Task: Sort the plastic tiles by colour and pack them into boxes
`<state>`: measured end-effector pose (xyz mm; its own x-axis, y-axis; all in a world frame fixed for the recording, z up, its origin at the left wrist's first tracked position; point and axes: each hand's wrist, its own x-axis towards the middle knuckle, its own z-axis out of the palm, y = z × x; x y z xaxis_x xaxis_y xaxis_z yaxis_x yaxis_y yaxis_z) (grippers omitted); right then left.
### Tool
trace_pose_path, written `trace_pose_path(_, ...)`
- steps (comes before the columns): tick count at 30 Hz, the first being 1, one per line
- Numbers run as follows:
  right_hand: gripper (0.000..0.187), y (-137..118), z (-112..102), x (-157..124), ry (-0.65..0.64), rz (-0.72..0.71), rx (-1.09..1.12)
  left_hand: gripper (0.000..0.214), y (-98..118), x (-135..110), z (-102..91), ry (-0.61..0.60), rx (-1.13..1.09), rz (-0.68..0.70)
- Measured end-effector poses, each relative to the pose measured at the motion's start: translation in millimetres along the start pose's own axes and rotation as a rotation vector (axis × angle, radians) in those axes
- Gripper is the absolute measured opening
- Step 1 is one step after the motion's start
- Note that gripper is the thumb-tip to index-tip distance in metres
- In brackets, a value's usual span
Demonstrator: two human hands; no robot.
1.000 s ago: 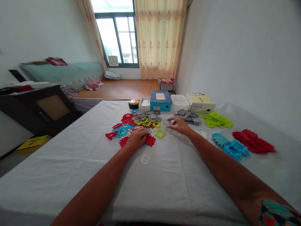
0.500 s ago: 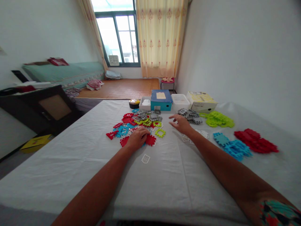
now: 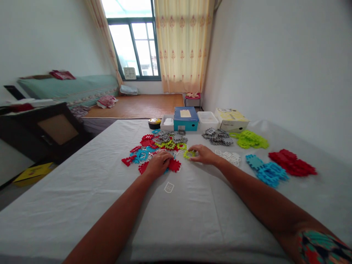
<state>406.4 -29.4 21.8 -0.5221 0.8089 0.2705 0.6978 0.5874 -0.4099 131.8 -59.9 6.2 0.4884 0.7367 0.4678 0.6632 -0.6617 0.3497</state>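
Right hand point(image 3: 202, 154) touches frame point(image 3: 186, 154); box point(image 3: 166, 128) holds white object point(image 3: 168, 121).

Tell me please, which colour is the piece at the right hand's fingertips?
The piece is lime green, head view.

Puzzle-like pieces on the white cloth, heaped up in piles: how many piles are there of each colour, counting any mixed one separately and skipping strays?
Grey pile: 1
Lime-green pile: 1
White pile: 1
Blue pile: 1
Red pile: 1
Mixed-colour pile: 1
Total: 6
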Motion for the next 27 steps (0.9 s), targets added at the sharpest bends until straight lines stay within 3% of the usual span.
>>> trace_pose_path(4, 0.033, 30.9, -39.0, -3.5, 0.119, 0.129, -0.032, 0.026, -1.2, -0.2, 0.1, -0.008, 0.014, 0.016)
trace_pose_path(7, 0.032, 73.5, -78.3, -15.0, 0.172, 0.317, -0.258, 0.026, -2.5, -0.4, 0.7, -0.011, 0.006, 0.029)
trace_pose_path(12, 0.038, 151.8, -141.9, -52.8, 0.181, 0.684, -0.527, 0.027, -1.5, -0.6, 0.5, -0.030, 0.001, 0.026)
trace_pose_path(16, 0.046, 188.2, -170.7, -82.0, 0.228, 0.925, -0.565, 0.027, -0.1, -1.0, -0.8, -0.036, -0.003, 0.023)
trace_pose_path(22, 0.043, 191.9, -171.2, -87.3, 0.261, 0.978, -0.568, 0.027, 0.9, -0.5, -0.6, -0.022, 0.012, 0.017)
trace_pose_path(24, 0.040, 177.1, -159.4, -73.2, 0.295, 0.879, -0.574, 0.027, 1.3, -0.1, -0.1, -0.024, 0.014, 0.018)
trace_pose_path(27, 0.033, 135.3, -125.5, -42.3, 0.295, 0.566, -0.472, 0.026, 2.1, 0.2, 0.1, -0.029, 0.011, 0.020)
